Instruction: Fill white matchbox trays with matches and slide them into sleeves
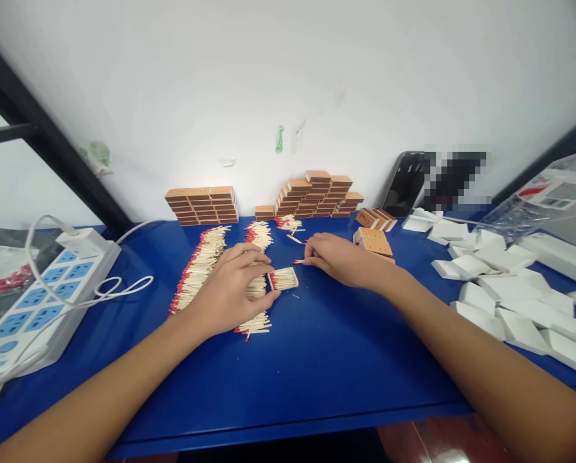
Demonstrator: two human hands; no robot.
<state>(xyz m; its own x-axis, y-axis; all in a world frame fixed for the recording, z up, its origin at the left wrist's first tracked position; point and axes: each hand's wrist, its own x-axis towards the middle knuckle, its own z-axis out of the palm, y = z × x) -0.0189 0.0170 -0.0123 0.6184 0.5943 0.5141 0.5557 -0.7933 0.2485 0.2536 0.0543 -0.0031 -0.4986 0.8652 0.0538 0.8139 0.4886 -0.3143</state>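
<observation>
A small white matchbox tray (295, 283) with red-headed matches lying in it rests on the blue table. My left hand (233, 283) grips the left end of this tray, thumb at the near side and fingers at the far side. Beneath that hand runs a row of loose matches (256, 325), partly hidden by it. To the right of the tray, my right hand (333, 256) pinches a match (297, 262) whose red head points left. Just beyond its fingertips lie a few stray matches (295, 238) and a small match pile (288, 222).
A longer match row (198, 267) lies at left. Stacked matchboxes (201, 206) and a stepped stack (317, 193) stand against the wall. More matchboxes (375, 241) sit behind my right hand. White empty trays (510, 296) fill the right; a power strip (51, 296) with cables occupies the left.
</observation>
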